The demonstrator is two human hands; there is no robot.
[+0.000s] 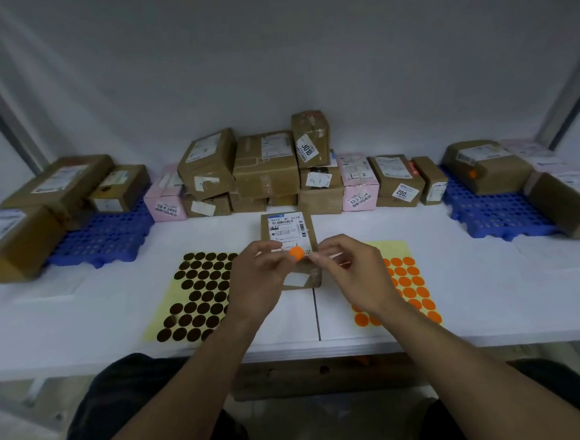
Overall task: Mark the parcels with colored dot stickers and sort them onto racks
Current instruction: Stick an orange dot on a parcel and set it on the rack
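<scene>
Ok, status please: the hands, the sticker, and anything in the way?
Left hand pinches orange dot sticker; right hand fingertips close beside it, grip unclear. Sticker over small parcel, seemingly not stuck yet. Nothing blocks the parcel.

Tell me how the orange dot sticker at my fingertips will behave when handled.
The orange dot sticker looks paper-thin, so probably floppy and nearly weightless. Free of the orange sticker sheet, its tacky back likely clings to your left hand rather than slipping, and could fold onto itself.
</scene>
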